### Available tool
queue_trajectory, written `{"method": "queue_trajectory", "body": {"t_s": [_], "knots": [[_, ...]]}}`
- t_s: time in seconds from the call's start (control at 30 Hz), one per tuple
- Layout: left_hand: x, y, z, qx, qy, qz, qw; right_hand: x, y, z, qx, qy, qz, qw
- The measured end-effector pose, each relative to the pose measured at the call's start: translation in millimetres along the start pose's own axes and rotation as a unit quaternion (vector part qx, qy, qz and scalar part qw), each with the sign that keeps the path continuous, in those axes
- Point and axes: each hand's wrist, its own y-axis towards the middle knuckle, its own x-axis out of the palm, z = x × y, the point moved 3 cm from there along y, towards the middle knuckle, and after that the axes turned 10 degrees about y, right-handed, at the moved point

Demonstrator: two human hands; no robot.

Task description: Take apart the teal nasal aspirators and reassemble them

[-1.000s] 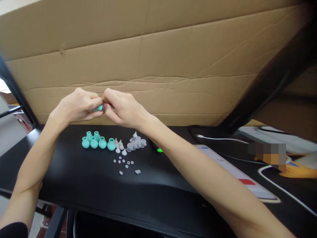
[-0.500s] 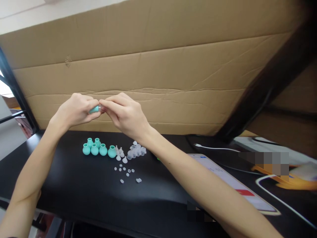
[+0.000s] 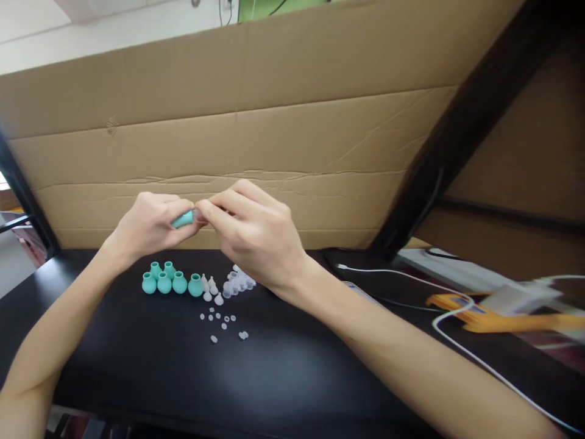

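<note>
My left hand (image 3: 158,224) is closed around a teal rubber bulb (image 3: 183,219), held up above the table. At the bulb's right end sits a small clear plastic piece (image 3: 198,215), pinched by the fingertips of my right hand (image 3: 256,228). Much of both parts is hidden by the fingers. Below, several teal bulbs (image 3: 164,283) with open necks stand grouped on the black table (image 3: 150,360). White cone-shaped pieces (image 3: 212,286) and clear plastic cups (image 3: 237,283) lie to their right. Small translucent discs (image 3: 226,319) are scattered in front.
A cardboard panel (image 3: 228,140) rises behind the table. To the right are a white cable (image 3: 393,271), an orange-yellow object (image 3: 484,317) and a tablet-like device (image 3: 361,291) mostly hidden behind my right forearm. A dark slanted post (image 3: 425,152) stands at the right.
The camera view has shifted, so the table items appear slightly farther left. Both hands sit a little to the right, still on the bulb and clear piece. My right forearm now covers most of the tablet-like device.
</note>
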Motion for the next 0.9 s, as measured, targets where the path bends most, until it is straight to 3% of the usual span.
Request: {"method": "queue_trajectory", "body": {"t_s": [0.13, 0.3, 0.5, 0.63, 0.77, 0.9], "knots": [[15.0, -8.4, 23.7, 0.034, -0.006, 0.007, 0.999, -14.1, -20.0, -5.4, -0.027, -0.028, -0.044, 0.998], [26.9, -48.6, 53.4, 0.038, -0.048, -0.011, 0.998, -10.4, -45.4, -25.6, -0.055, 0.005, -0.104, 0.993], [17.4, -108.0, 82.4, 0.006, -0.116, -0.022, 0.993, 9.1, -74.4, -68.3, -0.019, 0.090, -0.157, 0.983], [7.1, -136.0, 98.7, 0.066, -0.140, -0.006, 0.988, 9.1, -98.1, -105.8, 0.033, 0.149, -0.220, 0.963], [2.8, -150.9, 109.3, 0.153, -0.169, 0.001, 0.974, -1.4, -113.1, -137.3, 0.014, 0.107, -0.209, 0.972], [1.1, -151.7, 108.8, 0.178, -0.167, 0.005, 0.970, -1.6, -120.5, -145.4, 0.012, 0.110, -0.184, 0.977]]}}
